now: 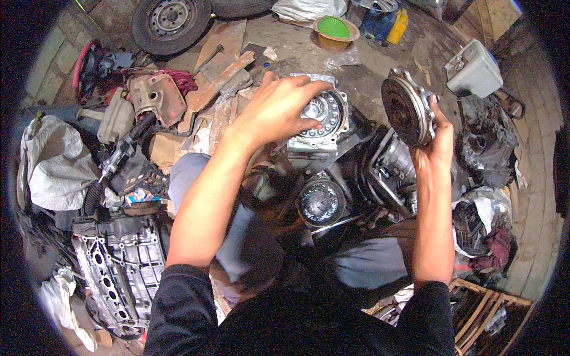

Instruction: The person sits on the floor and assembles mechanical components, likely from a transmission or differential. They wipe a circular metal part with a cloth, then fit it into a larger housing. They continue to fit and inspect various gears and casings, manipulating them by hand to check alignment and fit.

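Note:
My left hand (276,108) reaches over a silvery metal housing (339,113) in front of me. Its fingers and thumb curl around the housing's near side, beside a round opening with a ring of small round parts inside. Off to the right, my right hand (436,127) holds up a round metal cover (402,110) with a lobed rim, its dark brown face turned to the left. The right fingers are mostly behind that cover. Between my knees stands a round dish (321,202) with small shiny bits in it.
A bare engine block (122,267) lies at the lower left, near a white sack (56,163). Wood scraps (221,80) and a wheel (170,21) are at the far left. A green-lined basin (335,29) stands at the back, a white plastic container (474,70) at the right.

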### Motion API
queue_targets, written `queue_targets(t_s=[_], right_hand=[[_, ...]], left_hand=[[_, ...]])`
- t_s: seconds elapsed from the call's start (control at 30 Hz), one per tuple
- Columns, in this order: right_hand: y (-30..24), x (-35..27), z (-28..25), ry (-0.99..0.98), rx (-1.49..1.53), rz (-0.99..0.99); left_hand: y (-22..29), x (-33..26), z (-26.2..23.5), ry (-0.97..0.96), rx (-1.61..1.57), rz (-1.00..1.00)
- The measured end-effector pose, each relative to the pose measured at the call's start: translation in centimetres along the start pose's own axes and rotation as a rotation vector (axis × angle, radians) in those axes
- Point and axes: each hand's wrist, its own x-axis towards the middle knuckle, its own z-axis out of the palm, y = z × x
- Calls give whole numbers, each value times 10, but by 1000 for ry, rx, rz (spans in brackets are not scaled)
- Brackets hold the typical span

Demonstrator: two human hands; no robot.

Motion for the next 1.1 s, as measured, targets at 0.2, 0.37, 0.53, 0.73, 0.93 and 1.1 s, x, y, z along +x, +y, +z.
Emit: queue_targets(t_s=[0.2, 0.37, 0.53, 0.73, 0.93, 1.1], right_hand=[[1, -1, 1, -4, 0, -10], [1, 1, 0, -6, 8, 1], [1, 1, 0, 33, 2, -6], [-1, 2, -2, 41, 9, -6], [-2, 2, -4, 13, 21, -13], [-3, 0, -4, 29, 19, -19]], left_hand=[[-19, 3, 1, 47, -111, 308], [-14, 0, -4, 4, -79, 165], [8, 5, 8, 147, 211, 10], [10, 11, 15, 154, 239, -46], [25, 15, 16, 166, 232, -190], [36, 11, 19, 122, 286, -230]])
